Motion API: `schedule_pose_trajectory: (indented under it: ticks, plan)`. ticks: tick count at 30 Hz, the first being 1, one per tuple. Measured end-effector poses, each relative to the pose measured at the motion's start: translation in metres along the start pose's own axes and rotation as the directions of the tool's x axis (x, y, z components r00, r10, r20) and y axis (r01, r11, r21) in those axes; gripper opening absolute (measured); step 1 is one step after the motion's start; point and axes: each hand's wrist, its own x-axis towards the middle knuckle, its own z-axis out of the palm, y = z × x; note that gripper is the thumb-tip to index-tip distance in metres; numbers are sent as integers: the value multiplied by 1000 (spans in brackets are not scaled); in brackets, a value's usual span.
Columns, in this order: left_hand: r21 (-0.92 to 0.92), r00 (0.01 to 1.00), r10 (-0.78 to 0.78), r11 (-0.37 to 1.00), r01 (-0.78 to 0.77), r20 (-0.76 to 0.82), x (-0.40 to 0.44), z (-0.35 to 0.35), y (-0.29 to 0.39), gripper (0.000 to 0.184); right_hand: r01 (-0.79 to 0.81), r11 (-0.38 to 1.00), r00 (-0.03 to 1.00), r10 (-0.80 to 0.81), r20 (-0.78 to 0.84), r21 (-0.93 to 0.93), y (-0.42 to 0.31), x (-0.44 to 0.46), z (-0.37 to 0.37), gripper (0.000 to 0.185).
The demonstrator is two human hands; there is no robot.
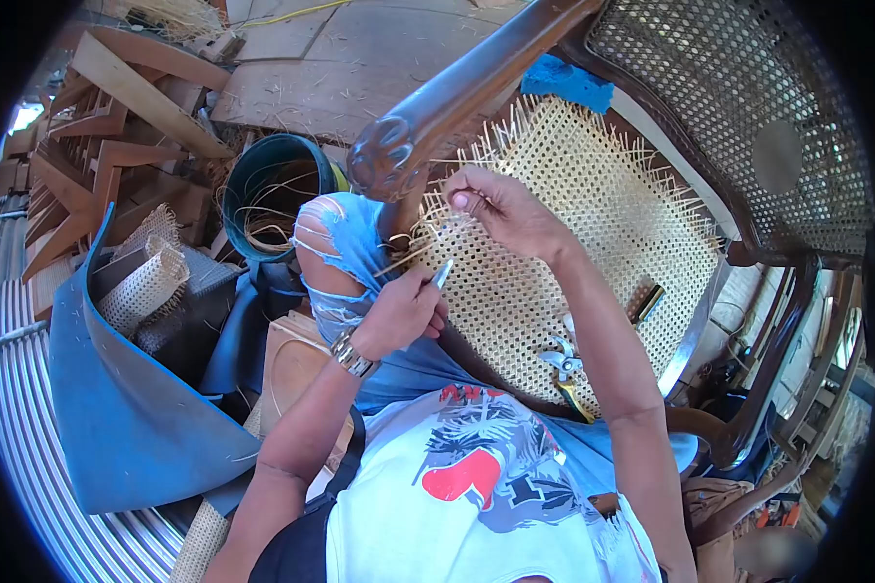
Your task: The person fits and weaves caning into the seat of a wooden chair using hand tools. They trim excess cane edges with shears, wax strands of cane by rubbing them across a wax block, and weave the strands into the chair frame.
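A sheet of woven cane webbing [525,321] lies across the chair seat, with loose strand ends sticking out along its edges. My left hand [399,313], with a metal watch on the wrist, is closed around a small tool with a pointed metal blade [442,273]. That blade points up towards the webbing's left edge, near a loose cane strand [405,257]. Just above, my right hand [504,209] is closed in a pinch over the webbing near the same edge. What its fingertips hold is too small to make out. Pruning shears [562,362] rest on the webbing.
A carved wooden chair arm [408,146] slants over the far side, and the caned chair back [729,97] rises at right. At left stand a dark green bucket [231,199] with cane strips, a blue sheet [131,408] and stacked wooden parts [97,175].
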Motion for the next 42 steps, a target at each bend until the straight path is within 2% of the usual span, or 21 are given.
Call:
schedule_pose_trajectory:
  ticks: [1, 2, 6, 9, 10, 13, 17, 18, 20, 21, 22, 24, 26, 27, 29, 31, 35, 37, 39, 41, 42]
  plan:
    - [48, 1000, 18, 999, -17, -16, 2, -1, -2, 33, 108, 972, 990, -124, -65, -208, 8, 3, -3, 23]
    - [96, 999, 32, 995, -28, -33, -5, -3, 8, 32, 81, 939, 996, -84, 7, -334, 20, -4, -7, 24]
    - [146, 1000, 8, 989, -7, -1, -28, -14, 16, 30, 194, 781, 981, -149, 125, -593, 32, -14, 1, 13]
    - [181, 997, 72, 981, -67, -21, -19, -16, -1, 27, 66, 975, 996, -53, 66, -213, 29, -10, 1, 11]
    - [197, 993, 111, 975, -103, -29, -12, -14, -7, 26, -166, 971, 985, 156, 70, 174, 20, -14, -4, 11]
    - [214, 979, 177, 965, -152, -104, -2, -3, 20, 20, -235, 771, 962, 272, 29, 592, 2, -12, -19, 11]
    - [461, 909, 402, 831, -312, -110, 36, -9, -1, 19, -232, 947, 965, 253, -67, 224, 29, -13, -23, 21]
    - [493, 894, 426, 812, -312, -136, 36, -18, -11, 19, -171, 976, 974, 147, -171, -137, 16, -13, -22, 34]
    - [452, 920, 379, 841, -298, -100, 34, -29, -13, 18, -41, 997, 964, 55, -262, 58, -33, -19, -12, 45]
    - [268, 969, 237, 940, -211, -67, 15, -22, 13, 18, -96, 995, 932, 87, -352, -9, -24, -33, -3, 55]
    - [267, 956, 294, 920, -286, 9, 19, -29, 1, 22, -27, 990, 935, -23, -353, -135, -41, -42, -9, 55]
    - [396, 973, 221, 888, -232, 73, 3, -31, 7, 29, -75, 933, 946, -45, -322, -353, -86, -71, -29, 55]
    - [434, 963, 161, 868, -243, 215, 4, -26, 6, 27, -337, 731, 925, 140, -353, -594, -155, -118, -59, 52]
    - [428, 918, 215, 833, -351, 335, -3, -26, 13, 26, -417, 608, 907, 231, -352, -676, -185, -139, -63, 50]
    - [464, 878, 252, 771, -436, 406, -34, -17, 54, 24, -540, 448, 834, 169, -526, -713, -226, -186, -64, 43]
    - [587, 722, 497, 429, -686, 480, -66, -29, 100, 22, -621, 325, 784, 250, -568, -714, -258, -219, -64, 43]
    - [711, 584, 687, 140, -689, 431, -94, -32, 200, 23, -630, 331, 734, 548, -401, -703, -289, -239, -106, 44]
    - [658, 166, 880, -196, -727, 445, -6, -56, 203, 19, -587, 311, 737, 587, -335, -747, -287, -216, -136, 44]
    - [656, 248, 742, -324, -682, 623, 13, -35, 249, 17, -452, 288, 823, 500, -270, -844, -253, -187, -168, 43]
    - [655, 388, 554, -438, -616, 736, 36, -20, 278, 18, -309, 337, 940, 248, -233, -889, -194, -170, -202, 40]
    - [654, 466, 460, -489, -577, 756, 59, -14, 282, 19, -333, 260, 913, 327, -242, -906, -177, -151, -214, 37]
